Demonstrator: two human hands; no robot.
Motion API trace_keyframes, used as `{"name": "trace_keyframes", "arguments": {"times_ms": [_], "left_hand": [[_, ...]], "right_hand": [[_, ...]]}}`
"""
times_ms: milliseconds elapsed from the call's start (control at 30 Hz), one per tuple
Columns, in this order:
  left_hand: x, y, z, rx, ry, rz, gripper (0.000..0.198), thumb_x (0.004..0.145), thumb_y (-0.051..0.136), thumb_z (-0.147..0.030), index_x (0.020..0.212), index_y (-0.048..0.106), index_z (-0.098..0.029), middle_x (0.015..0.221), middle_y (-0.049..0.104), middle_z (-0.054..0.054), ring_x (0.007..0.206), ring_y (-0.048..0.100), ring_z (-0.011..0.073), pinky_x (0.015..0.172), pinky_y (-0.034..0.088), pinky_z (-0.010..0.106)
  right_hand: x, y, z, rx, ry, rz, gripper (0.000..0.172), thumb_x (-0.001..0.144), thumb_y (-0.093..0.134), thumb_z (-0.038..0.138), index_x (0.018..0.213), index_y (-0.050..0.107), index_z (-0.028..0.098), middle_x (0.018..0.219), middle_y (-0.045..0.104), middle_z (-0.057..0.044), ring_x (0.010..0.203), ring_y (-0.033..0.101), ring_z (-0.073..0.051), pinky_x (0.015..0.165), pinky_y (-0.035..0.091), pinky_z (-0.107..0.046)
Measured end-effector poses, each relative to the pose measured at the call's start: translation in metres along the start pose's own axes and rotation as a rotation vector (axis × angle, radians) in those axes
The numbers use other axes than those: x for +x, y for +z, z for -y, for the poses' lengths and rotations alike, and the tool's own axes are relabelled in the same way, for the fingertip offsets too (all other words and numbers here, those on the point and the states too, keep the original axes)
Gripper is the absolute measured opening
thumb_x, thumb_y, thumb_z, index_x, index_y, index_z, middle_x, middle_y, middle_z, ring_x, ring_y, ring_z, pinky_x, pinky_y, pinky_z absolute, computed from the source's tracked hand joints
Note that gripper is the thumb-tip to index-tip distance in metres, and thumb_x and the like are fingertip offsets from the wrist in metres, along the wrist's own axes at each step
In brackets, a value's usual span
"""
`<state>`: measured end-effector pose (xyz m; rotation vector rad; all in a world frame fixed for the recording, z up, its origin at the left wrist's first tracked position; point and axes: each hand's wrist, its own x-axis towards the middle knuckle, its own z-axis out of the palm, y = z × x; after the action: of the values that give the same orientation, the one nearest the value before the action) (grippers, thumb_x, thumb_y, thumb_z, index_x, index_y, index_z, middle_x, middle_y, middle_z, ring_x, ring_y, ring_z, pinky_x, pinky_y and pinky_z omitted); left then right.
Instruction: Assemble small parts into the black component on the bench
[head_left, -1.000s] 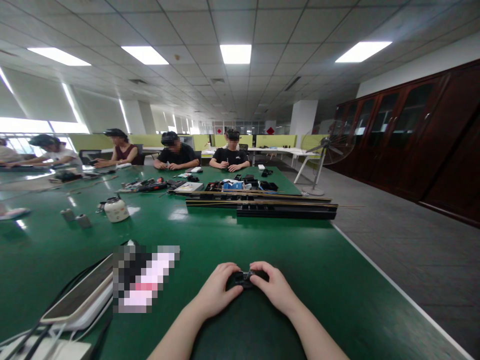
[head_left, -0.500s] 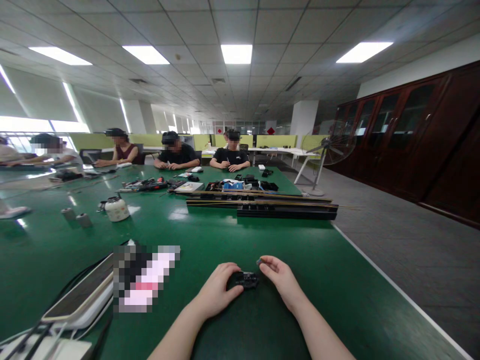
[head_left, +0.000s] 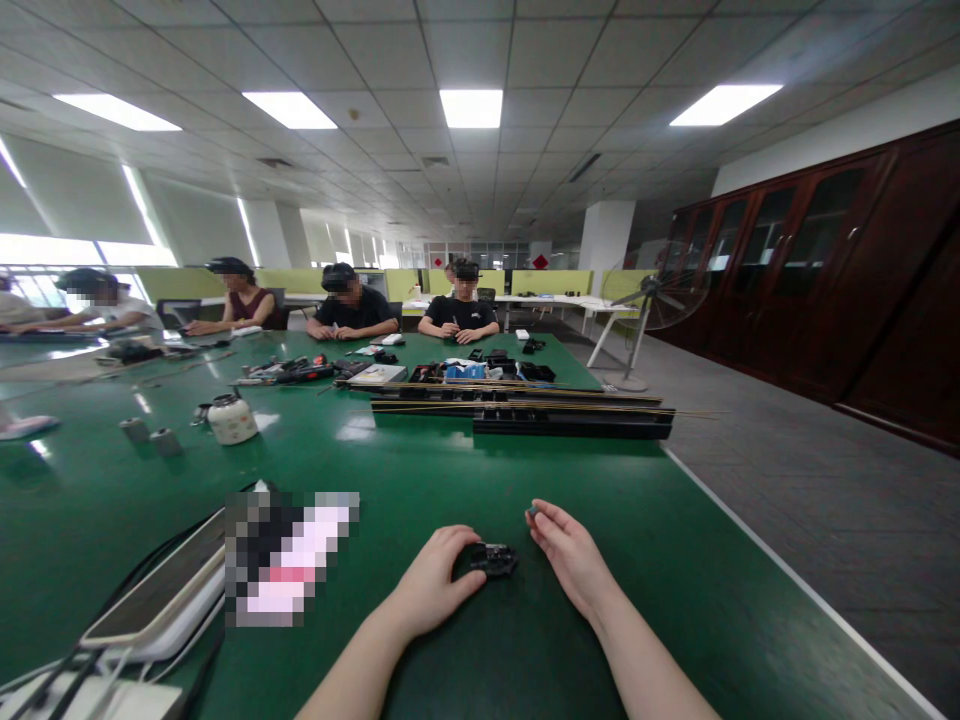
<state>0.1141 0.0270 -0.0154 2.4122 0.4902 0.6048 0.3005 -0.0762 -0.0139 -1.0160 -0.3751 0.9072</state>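
A small black part with an uneven, mechanical-looking surface (head_left: 495,560) lies on the green table. My left hand (head_left: 439,575) grips its left end between thumb and fingers. To the right of it and apart from it, my right hand (head_left: 564,550) is raised slightly, pinching a tiny bluish-grey piece (head_left: 532,511) at the fingertips. The piece is too small to name, and the fingers partly cover it.
Long black rails (head_left: 574,425) with thin rods lie across the table ahead. At left are a white jar (head_left: 232,420), two grey cylinders (head_left: 166,441) and a white-edged device with cables (head_left: 161,575). Several people sit beyond; a standing fan (head_left: 649,290) is at right.
My right hand has moved a little up and to the right, away from the black part, with the tiny piece in its fingertips. My left hand stays on the part.
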Motion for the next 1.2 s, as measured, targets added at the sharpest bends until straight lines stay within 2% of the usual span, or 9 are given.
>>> {"name": "trace_keyframes", "arguments": {"times_ms": [200,700,900,1200], "left_hand": [[0.000,0.003,0.004,-0.005,0.008,-0.007,0.033,0.073,0.062,-0.020,0.105,0.054,-0.022,0.111,0.056,0.006,0.107,0.048,0.0220,0.096,0.038,0.037],[0.000,0.003,0.005,0.001,0.004,-0.006,0.033,0.073,0.062,-0.024,0.105,0.055,-0.022,0.112,0.056,0.006,0.108,0.049,0.0226,0.096,0.038,0.037],[0.001,0.003,0.004,0.009,-0.003,-0.004,0.033,0.074,0.062,-0.025,0.106,0.055,-0.021,0.113,0.056,0.006,0.108,0.048,0.0224,0.096,0.037,0.036],[0.000,0.002,0.002,0.005,-0.004,0.000,0.032,0.074,0.062,-0.023,0.105,0.055,-0.022,0.113,0.056,0.006,0.108,0.048,0.0226,0.096,0.038,0.037]], "right_hand": [[0.001,-0.003,0.002,0.087,0.052,0.009,0.039,0.049,0.081,0.030,0.084,0.068,0.019,0.081,0.070,-0.002,0.081,0.062,-0.012,0.074,0.045,-0.021],[0.005,-0.011,0.004,0.258,0.103,0.004,0.025,0.055,0.079,0.023,0.078,0.068,0.020,0.076,0.071,0.000,0.075,0.064,-0.012,0.070,0.050,-0.021],[0.005,-0.010,0.006,0.263,0.112,-0.006,0.027,0.054,0.079,0.023,0.078,0.068,0.019,0.076,0.070,-0.001,0.075,0.064,-0.012,0.071,0.051,-0.021],[0.006,-0.013,0.004,0.231,0.073,-0.009,0.021,0.058,0.077,0.026,0.077,0.068,0.021,0.078,0.069,-0.001,0.078,0.064,-0.015,0.074,0.050,-0.026]]}}
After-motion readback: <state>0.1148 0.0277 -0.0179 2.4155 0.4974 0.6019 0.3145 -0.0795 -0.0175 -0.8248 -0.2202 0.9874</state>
